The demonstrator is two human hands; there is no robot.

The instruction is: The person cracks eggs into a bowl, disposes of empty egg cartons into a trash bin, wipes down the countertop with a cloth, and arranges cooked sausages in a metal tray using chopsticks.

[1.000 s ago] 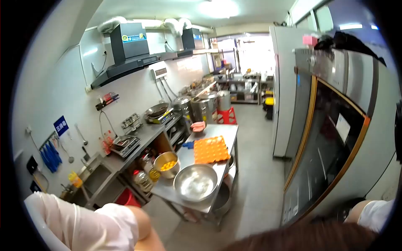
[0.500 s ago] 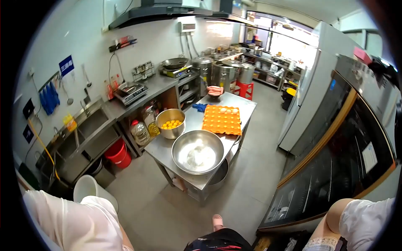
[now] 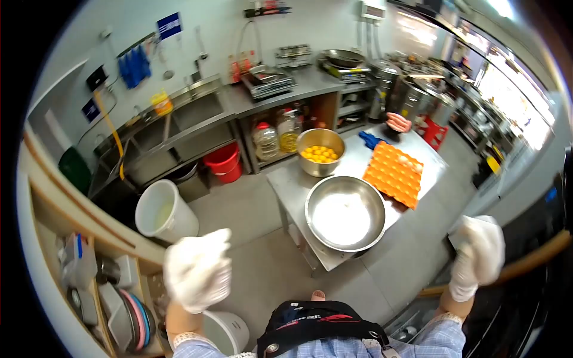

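Note:
My left hand (image 3: 198, 268), in a white glove, is raised at the lower left with its fingers curled in. On the right, my right hand (image 3: 478, 250) is also gloved and held up as a fist. Neither hand touches anything visible. Between and beyond them, a wide steel bowl (image 3: 345, 213) stands on the metal table (image 3: 289, 182). Behind it is a deeper steel bowl (image 3: 316, 169) holding several egg yolks (image 3: 320, 154). An orange egg tray (image 3: 393, 174) with a few eggs at its upper right lies beside the wide bowl, near blue gloves (image 3: 370, 140).
White buckets (image 3: 166, 212) (image 3: 230, 331) stand at the left and below my left hand. A red bucket (image 3: 224, 163) is under the sink counter (image 3: 245, 101). Shelves (image 3: 98, 286) hold containers at the lower left; a dark cabinet (image 3: 531, 298) is at the right.
The view has turned down and to the left, so the table sits further right. Both gloved hands have come up into view, and the sleeves now show blue cloth at the bottom.

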